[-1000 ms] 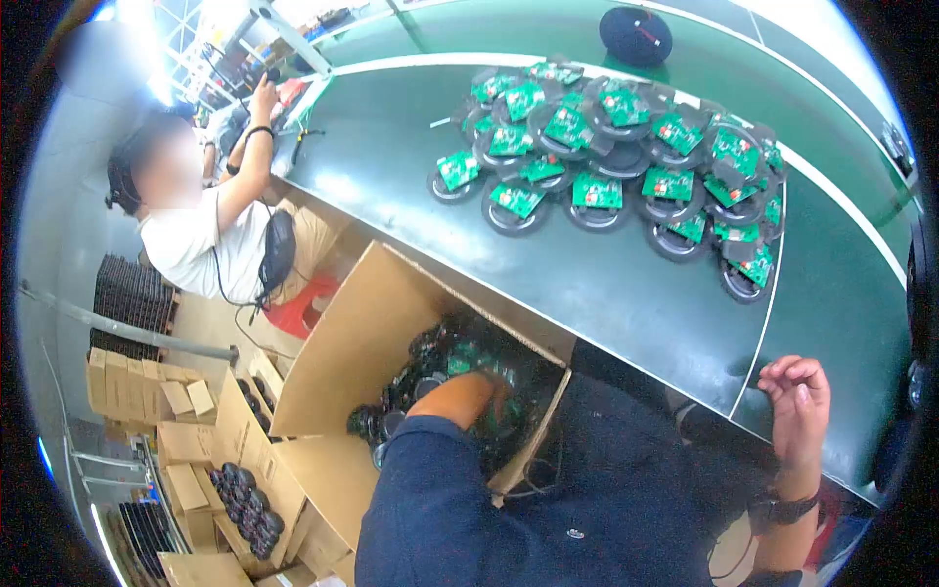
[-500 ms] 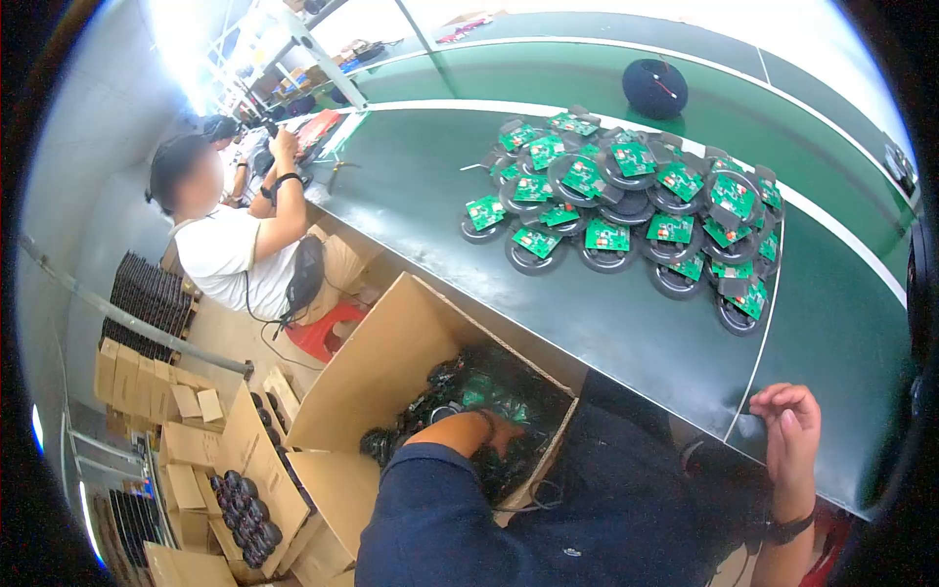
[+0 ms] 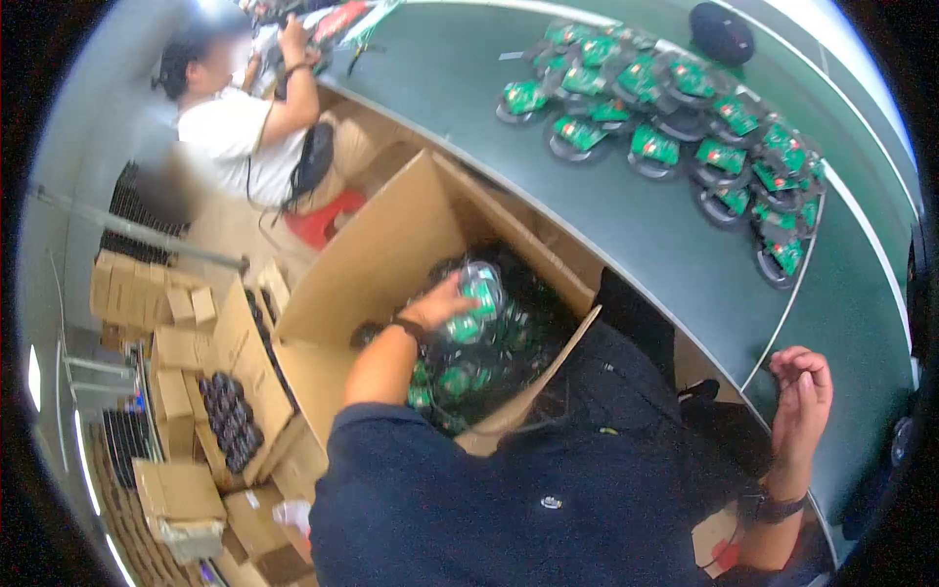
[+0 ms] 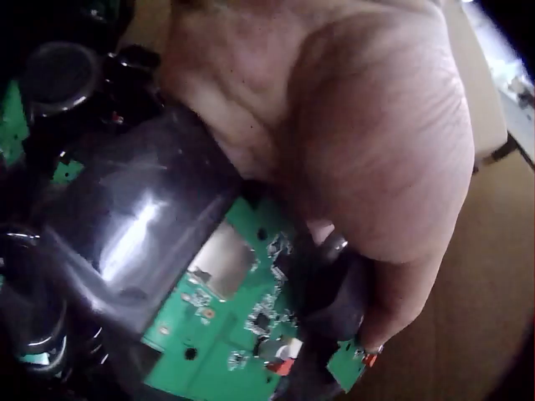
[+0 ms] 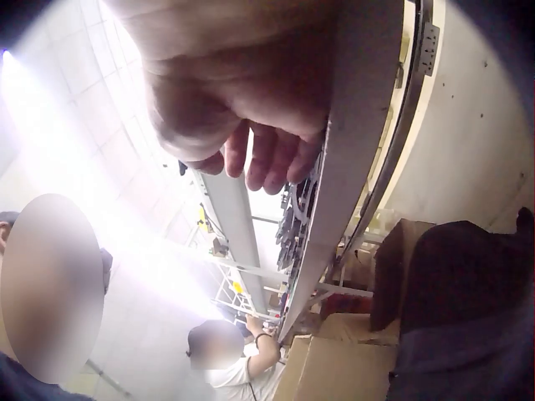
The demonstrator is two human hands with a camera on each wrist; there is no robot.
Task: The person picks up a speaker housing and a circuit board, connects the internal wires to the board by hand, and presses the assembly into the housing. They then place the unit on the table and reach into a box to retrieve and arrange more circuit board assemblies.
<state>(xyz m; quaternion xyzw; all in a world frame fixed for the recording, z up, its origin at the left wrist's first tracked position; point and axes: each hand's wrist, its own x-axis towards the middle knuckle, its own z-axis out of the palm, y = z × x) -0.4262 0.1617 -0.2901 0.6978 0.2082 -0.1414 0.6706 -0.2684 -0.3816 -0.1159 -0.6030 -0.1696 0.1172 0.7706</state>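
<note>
Inside the cardboard box point(image 3: 372, 245), my left hand point(image 3: 437, 301) grips a round black speaker-like part with a green circuit board point(image 3: 479, 293) on it. Close up in the left wrist view, the fingers curl down beside that green board point(image 4: 242, 309), and a glossy black piece point(image 4: 142, 217) lies against it. More dark parts with green boards point(image 3: 455, 382) fill the box below the hand. My right hand point(image 3: 802, 401) is at the near edge of the table, fingers loosely bent and holding nothing. The right wrist view shows the same hand point(image 5: 242, 100) with its fingers hanging down.
On the dark green table point(image 3: 469, 108) lies a cluster of round black parts with green boards point(image 3: 655, 147). A dark round object point(image 3: 722, 34) sits behind them. Further boxes point(image 3: 176, 489) and a tray of black parts point(image 3: 233, 421) stand at left. A seated person point(image 3: 245, 132) works beyond the box.
My left hand has come up from deep among the parts toward the box's left side, now with a board-bearing part. My right hand stays by the table edge. The head view has shifted.
</note>
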